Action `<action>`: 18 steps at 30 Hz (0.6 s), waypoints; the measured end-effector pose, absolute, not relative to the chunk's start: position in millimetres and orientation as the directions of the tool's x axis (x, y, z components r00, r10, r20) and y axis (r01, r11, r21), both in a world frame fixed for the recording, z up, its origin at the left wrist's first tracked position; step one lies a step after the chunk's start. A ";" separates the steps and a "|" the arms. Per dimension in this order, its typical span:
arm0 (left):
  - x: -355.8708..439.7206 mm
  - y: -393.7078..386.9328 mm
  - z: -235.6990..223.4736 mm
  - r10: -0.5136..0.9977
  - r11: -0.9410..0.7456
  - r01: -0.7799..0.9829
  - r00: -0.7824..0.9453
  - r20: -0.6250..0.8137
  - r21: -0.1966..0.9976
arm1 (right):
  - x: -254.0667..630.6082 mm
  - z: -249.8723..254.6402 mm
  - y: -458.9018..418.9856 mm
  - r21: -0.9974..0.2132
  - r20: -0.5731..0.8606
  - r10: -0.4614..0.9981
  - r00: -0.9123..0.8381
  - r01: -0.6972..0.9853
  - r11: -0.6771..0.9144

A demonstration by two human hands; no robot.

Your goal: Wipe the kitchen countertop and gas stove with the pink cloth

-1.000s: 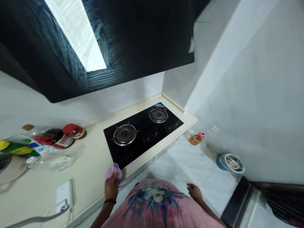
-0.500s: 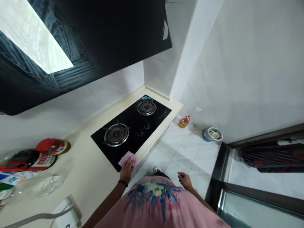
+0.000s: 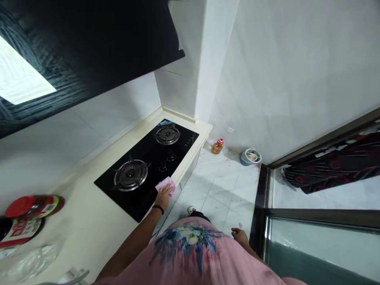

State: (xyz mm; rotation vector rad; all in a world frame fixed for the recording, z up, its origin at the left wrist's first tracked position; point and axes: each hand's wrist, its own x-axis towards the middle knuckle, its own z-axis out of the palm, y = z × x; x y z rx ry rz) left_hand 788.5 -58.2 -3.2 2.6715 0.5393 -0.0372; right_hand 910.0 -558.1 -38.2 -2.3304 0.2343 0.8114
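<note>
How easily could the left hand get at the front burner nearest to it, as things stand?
Yes, probably: the left hand is at the cooktop's edge, and nothing visible stands between it and that burner.

Amber btl (image 3: 217,148) nr bin (image 3: 246,160) on flr (image 3: 221,182)

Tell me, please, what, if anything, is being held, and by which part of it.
The left hand holds a pink cloth by its near part; the right hand looks empty.

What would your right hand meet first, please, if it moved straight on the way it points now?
Probably the cabinet front or the counter edge above it, across the open floor; the hand's height is unclear, so I can't say which.
</note>
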 end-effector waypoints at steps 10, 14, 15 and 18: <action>594.2 -90.4 -7.1 0.621 -0.666 0.609 0.773 -0.132 0.430 | 932.1 -75.0 -491.8 -0.554 -0.690 0.162 0.705 -0.370 -0.746; 609.3 -94.0 -3.0 0.633 -0.657 0.611 0.765 -0.118 0.441 | 945.9 -76.8 -470.2 -0.591 -0.686 0.207 0.698 -0.367 -0.719; 621.8 -92.8 -2.5 0.620 -0.664 0.602 0.775 -0.122 0.444 | 948.6 -75.8 -470.4 -0.593 -0.683 0.206 0.701 -0.368 -0.716; 674.6 -84.8 -1.2 0.550 -0.701 0.547 0.823 -0.141 0.458 | 952.7 -69.6 -484.9 -0.578 -0.681 0.176 0.711 -0.374 -0.725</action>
